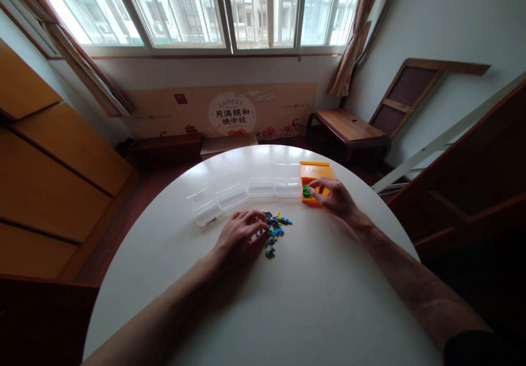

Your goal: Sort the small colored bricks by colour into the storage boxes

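A small pile of blue, yellow and green pieces (pixel 275 230) lies on the round white table (pixel 263 300). My left hand (pixel 240 236) rests beside the pile with its fingers curled, their tips touching the pieces. My right hand (pixel 333 195) reaches over an orange box (pixel 313 172), fingers pinched above the green pieces (pixel 306 192) inside it. What the fingertips hold is too small to see.
Several clear plastic boxes (pixel 246 192) stand in a row left of the orange box. Beyond the table are a low wooden bench (pixel 347 127), a printed panel under the window, and wooden boards at the left and right.
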`<state>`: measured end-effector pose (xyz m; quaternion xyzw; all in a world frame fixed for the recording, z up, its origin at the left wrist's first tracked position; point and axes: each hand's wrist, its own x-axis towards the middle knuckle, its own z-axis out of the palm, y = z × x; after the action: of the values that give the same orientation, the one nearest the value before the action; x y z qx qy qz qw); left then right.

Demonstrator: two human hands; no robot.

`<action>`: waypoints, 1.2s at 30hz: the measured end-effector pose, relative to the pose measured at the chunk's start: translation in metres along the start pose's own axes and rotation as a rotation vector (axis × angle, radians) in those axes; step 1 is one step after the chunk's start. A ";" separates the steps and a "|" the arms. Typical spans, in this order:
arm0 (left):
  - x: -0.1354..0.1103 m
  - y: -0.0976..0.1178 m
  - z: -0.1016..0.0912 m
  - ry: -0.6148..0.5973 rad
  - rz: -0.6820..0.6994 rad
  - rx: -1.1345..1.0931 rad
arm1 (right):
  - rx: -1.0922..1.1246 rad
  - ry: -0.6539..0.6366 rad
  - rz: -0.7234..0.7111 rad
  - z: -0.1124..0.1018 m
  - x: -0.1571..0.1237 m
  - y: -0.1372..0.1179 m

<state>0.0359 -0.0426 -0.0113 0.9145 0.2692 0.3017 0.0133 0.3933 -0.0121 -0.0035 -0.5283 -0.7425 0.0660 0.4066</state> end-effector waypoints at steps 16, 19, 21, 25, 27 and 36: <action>0.001 0.003 -0.001 0.000 0.006 0.002 | 0.019 -0.005 -0.006 0.000 0.001 -0.007; 0.001 0.002 0.001 -0.005 -0.012 -0.001 | 0.021 0.001 -0.022 0.001 0.000 -0.008; 0.001 0.002 0.001 -0.013 -0.030 -0.012 | 0.015 0.007 -0.042 0.001 0.000 -0.011; 0.002 0.002 -0.001 -0.006 -0.051 -0.032 | 0.022 0.001 -0.123 0.002 -0.002 -0.022; 0.003 0.003 -0.002 -0.004 -0.058 -0.044 | 0.044 -0.004 -0.175 0.004 -0.004 -0.032; 0.006 0.001 -0.006 0.040 -0.130 -0.187 | 0.202 -0.173 -0.448 0.034 -0.022 -0.081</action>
<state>0.0373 -0.0418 -0.0032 0.8836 0.2987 0.3424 0.1128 0.3136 -0.0549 0.0049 -0.2998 -0.8625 0.0929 0.3969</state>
